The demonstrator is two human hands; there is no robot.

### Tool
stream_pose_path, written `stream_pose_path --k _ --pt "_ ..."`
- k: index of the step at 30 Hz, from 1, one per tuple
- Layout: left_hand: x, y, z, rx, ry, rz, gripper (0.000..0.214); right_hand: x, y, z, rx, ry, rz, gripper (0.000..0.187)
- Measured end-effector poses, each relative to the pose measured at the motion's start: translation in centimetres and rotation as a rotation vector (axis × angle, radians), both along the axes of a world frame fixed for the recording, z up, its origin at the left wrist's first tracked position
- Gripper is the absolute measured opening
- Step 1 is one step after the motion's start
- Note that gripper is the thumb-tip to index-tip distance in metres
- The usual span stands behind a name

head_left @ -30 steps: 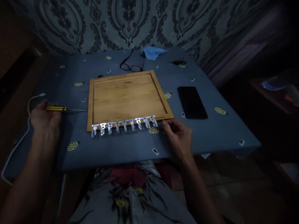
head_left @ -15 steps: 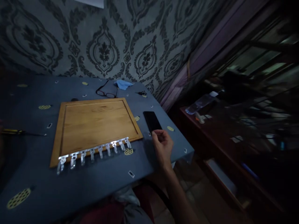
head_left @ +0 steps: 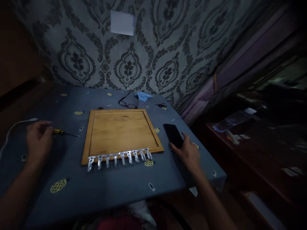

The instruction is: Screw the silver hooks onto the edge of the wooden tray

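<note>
Dim light covers a table [head_left: 115,188] under a blue cloth printed with yellow spots. The left hand [head_left: 38,140] rests on the cloth at the left side, its fingers loosely curled over the handle end of a yellow screwdriver [head_left: 62,132]; whether they actually grip it cannot be told, as the hand is blurred. The screwdriver's thin shaft points right toward a wooden tray [head_left: 121,132] lying flat in the middle of the table. Along the tray's near edge sits a row of metal hooks [head_left: 119,157], 9 or so, hanging over onto the cloth. The right hand [head_left: 189,153] lies open, fingers spread, at the near end of a black phone [head_left: 173,135] and touches it; the phone lies flat, just to the right of the tray. At the far side of the table are a pair of glasses [head_left: 128,103] and, just to the right of them, a blue cloth rag [head_left: 144,95]. A white cable [head_left: 13,127] curves along the left edge, near the left hand. A pale paper note [head_left: 122,23] is stuck on the patterned wall.
</note>
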State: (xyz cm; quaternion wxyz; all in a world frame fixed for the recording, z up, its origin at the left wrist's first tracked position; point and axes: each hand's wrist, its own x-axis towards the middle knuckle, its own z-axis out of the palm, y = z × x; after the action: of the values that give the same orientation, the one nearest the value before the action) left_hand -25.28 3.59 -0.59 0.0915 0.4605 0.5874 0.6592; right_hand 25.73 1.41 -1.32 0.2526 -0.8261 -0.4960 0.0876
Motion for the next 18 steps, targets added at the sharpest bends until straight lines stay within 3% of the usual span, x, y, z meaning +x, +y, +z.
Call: stream_pose_path --k 6,10,12,15,18 --pt "0.3 -0.6 -0.4 0.056 0.156 -0.016 0.02 2.0 0.6 1.4 0.058 0.314 -0.108 0.084" --pt "1.1 -0.8 -0.3 0.112 0.182 -0.085 0.019 2.6 -0.2 1.8 0.095 0.672 -0.148 0.036" --pt "2.2 -1.2 0.2 0.147 0.19 -0.133 0.021 2.4 -0.7 1.8 0.124 0.777 -0.143 0.023" --pt "5.2 -3.8 2.5 0.168 0.248 -0.296 0.019 1.5 -1.1 1.5 0.189 0.814 -0.147 0.022" --pt "9.4 -9.2 6.8 0.125 0.352 -0.539 0.012 0.9 -0.8 1.1 0.233 0.745 -0.125 0.027"
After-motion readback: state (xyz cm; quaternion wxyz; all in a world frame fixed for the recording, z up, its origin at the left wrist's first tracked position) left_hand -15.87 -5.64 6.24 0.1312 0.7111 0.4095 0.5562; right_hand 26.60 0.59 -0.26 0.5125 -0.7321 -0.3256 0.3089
